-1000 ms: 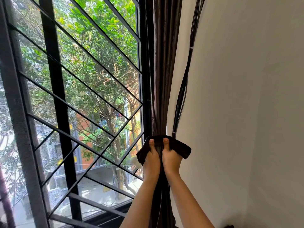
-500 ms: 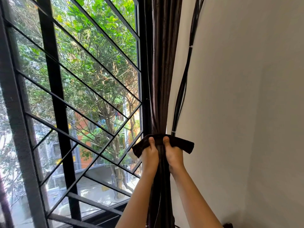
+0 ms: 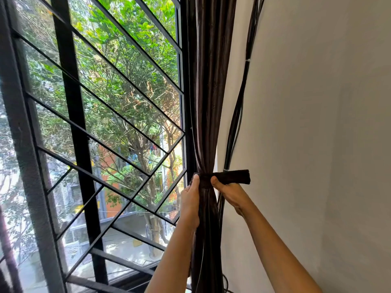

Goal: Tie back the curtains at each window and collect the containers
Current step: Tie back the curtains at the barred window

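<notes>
A dark brown curtain (image 3: pixel 208 102) hangs gathered into a narrow bundle between the window and the wall. A dark fabric tie-back band (image 3: pixel 234 177) wraps around the bundle at its waist. My left hand (image 3: pixel 190 199) holds the left side of the bundle at the band, thumb up along it. My right hand (image 3: pixel 230 192) pinches the band's right end, which sticks out flat toward the wall. No containers are in view.
The window (image 3: pixel 118 115) with black diagonal bars (image 3: pixel 74 123) fills the left half. A bundle of black cables (image 3: pixel 241 102) runs down the plain wall (image 3: pixel 317 144) just right of the curtain.
The band's left end, which stuck out a second ago, now lies tight around the curtain. My hands have spread apart, and the right end is pulled out straight.
</notes>
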The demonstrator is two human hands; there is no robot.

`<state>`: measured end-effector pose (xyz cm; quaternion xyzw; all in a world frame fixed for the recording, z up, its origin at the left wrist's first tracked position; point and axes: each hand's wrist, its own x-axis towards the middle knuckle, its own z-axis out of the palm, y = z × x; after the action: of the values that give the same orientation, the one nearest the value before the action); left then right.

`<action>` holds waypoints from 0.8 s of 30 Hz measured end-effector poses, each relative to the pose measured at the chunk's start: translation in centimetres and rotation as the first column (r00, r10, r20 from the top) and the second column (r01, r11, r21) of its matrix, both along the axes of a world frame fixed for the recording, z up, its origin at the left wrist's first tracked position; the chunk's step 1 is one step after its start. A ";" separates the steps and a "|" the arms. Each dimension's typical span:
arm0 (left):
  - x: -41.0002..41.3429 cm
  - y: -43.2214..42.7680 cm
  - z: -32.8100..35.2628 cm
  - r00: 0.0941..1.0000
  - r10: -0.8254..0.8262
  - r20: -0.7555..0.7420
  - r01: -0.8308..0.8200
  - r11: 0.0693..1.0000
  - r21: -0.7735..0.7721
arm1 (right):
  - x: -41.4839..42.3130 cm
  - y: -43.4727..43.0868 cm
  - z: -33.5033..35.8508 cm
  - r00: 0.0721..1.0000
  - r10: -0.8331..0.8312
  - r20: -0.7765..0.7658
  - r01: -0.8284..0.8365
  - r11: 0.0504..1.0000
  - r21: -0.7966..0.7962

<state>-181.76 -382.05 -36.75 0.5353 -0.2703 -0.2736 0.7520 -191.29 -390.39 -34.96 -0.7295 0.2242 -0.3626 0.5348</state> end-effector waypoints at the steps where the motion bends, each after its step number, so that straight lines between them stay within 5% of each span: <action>1: 0.1 0.0 0.0 1.000 -0.018 -0.005 0.018 1.000 -0.003 | 0.0 -0.1 0.1 1.000 0.013 -0.002 -0.013 1.000 -0.003; 24: 1.5 -0.3 -0.1 0.977 -0.211 -0.019 0.211 0.963 0.168 | -1.9 -0.4 2.6 0.969 0.210 -0.132 -0.228 0.963 -0.143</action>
<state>-180.26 -382.38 -36.89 0.5651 -0.3011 -0.3744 0.6707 -193.20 -390.83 -32.33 -0.8094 0.1433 -0.2750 0.4987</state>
